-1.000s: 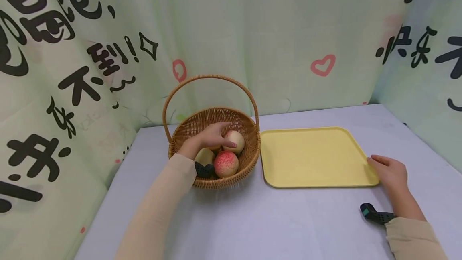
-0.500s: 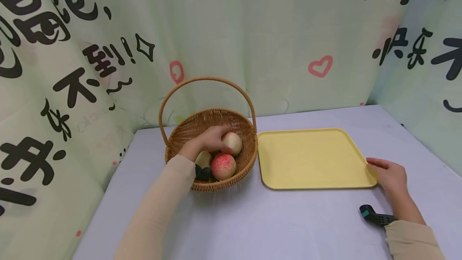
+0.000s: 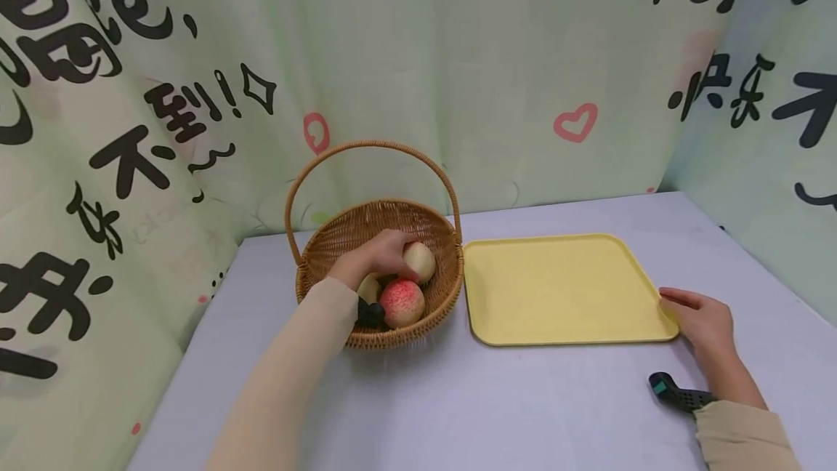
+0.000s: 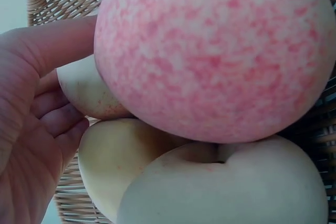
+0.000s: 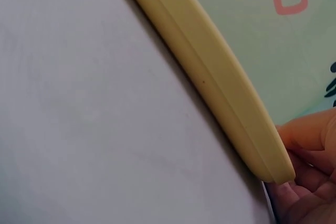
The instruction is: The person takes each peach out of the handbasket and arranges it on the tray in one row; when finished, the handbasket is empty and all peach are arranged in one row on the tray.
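Note:
A wicker basket (image 3: 392,215) with a tall handle holds several peaches. My left hand (image 3: 378,254) reaches inside and grips a pale peach (image 3: 421,262), thumb on its near side and fingers round its far side. Just in front of it lies a red-speckled peach (image 3: 402,304), which fills much of the left wrist view. Another pale fruit (image 3: 368,289) is partly hidden under my left wrist. To the right, a yellow tray (image 3: 556,289) lies flat. My right hand (image 3: 705,320) holds its right edge near the front corner, thumb above and fingers curled at the rim (image 5: 281,174).
Basket and tray stand side by side on a white-covered table (image 3: 497,405). A pale green curtain (image 3: 510,93) with black lettering and pink hearts encloses the back and sides. Above the basket arches its handle (image 3: 375,144). A black wrist device (image 3: 680,392) sits at my right wrist.
My left hand has come down and its fingers have closed round the pale peach. The right hand stays at the tray's edge. The head view has shifted slightly.

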Demonstrator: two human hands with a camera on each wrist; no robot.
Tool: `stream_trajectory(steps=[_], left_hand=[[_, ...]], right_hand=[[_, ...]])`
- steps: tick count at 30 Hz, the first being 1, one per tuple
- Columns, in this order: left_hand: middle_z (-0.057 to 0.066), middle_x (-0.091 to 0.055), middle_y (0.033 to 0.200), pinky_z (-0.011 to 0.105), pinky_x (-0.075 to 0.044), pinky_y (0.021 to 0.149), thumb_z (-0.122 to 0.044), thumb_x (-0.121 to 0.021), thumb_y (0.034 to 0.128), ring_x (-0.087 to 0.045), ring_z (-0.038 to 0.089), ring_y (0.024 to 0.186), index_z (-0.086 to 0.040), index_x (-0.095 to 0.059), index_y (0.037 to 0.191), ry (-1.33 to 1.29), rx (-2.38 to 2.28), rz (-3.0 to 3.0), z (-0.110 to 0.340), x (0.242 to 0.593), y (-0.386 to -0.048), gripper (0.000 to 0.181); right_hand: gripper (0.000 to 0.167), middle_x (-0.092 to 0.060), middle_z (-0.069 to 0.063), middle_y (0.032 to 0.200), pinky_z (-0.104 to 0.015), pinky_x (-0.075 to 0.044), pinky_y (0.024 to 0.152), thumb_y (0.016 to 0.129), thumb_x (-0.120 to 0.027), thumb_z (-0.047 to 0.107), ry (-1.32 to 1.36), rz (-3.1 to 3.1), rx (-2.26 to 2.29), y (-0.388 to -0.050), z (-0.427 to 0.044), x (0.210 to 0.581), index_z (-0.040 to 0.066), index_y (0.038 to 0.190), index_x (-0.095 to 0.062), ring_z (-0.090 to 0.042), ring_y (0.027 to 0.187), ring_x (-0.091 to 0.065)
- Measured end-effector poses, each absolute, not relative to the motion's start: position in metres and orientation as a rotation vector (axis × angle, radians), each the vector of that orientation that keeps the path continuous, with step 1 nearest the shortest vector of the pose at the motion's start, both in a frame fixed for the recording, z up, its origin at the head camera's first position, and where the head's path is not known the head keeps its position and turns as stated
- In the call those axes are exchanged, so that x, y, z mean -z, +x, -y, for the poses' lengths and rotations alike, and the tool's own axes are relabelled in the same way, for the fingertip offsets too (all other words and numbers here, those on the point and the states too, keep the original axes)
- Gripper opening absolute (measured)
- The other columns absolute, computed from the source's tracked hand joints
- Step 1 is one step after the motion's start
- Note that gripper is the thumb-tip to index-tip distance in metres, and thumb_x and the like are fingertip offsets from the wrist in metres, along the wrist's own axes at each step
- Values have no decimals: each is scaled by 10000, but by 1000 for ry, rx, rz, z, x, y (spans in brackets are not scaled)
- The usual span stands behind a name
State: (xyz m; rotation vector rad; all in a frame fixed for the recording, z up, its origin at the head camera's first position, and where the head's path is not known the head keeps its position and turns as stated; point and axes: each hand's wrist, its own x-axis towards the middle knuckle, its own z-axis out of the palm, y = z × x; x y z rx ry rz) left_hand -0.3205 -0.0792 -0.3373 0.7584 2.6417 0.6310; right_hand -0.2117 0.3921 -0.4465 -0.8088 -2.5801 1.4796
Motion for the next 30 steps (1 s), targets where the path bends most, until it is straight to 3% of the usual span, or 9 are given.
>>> stream_trajectory(steps=[6,10,15,17,20,25,30], left_hand=[[132,-519,1234,318,-461,775,-204,-763,748,-532,219,994,-20,-379,1385,753,-560,-2645,77,338,-323,767],[129,-546,1181,307,-465,739,-212,-774,732,-545,204,935,-7,-411,1361,785,-523,-2663,75,337,-325,755],[63,-593,872,283,-445,591,-201,-793,695,-533,182,724,-63,-620,1035,847,-503,-2692,72,337,-326,406],[49,-565,755,279,-413,531,-185,-794,682,-500,180,639,-76,-610,869,862,-506,-2697,73,337,-325,284],[43,-548,705,267,-383,500,-175,-786,677,-467,165,589,-86,-597,799,874,-492,-2713,74,335,-323,242],[36,-556,726,266,-396,512,-189,-770,676,-480,160,600,-79,-605,835,928,-485,-2753,73,331,-322,254],[35,-605,844,283,-455,602,-204,-780,668,-546,167,697,-51,-632,1028,997,-574,-2799,74,323,-320,418]], right_hand=[[553,-368,-239,1377,-265,-489,760,931,-500,348,-811,2584,-1468,-212,-393,453,0,1354,-425,-358,1197,-360],[553,-381,-241,1368,-205,-487,703,929,-504,350,-800,2576,-1460,-212,-394,453,-2,1349,-432,-349,1171,-382],[543,-400,-253,1347,-140,-450,626,931,-502,335,-772,2582,-1438,-210,-391,449,-18,1339,-438,-353,1160,-389],[539,-403,-254,1345,-144,-435,629,932,-501,332,-763,2587,-1434,-210,-388,449,-20,1336,-441,-358,1169,-383],[550,-399,-246,1352,-160,-426,644,927,-505,346,-751,2595,-1432,-210,-387,448,-17,1335,-443,-362,1186,-367],[566,-397,-241,1357,-148,-429,649,919,-510,366,-747,2594,-1422,-210,-388,446,-10,1337,-444,-363,1192,-357],[568,-410,-241,1343,-145,-435,641,915,-515,368,-757,2592,-1414,-209,-389,447,-9,1335,-446,-346,1156,-380]])
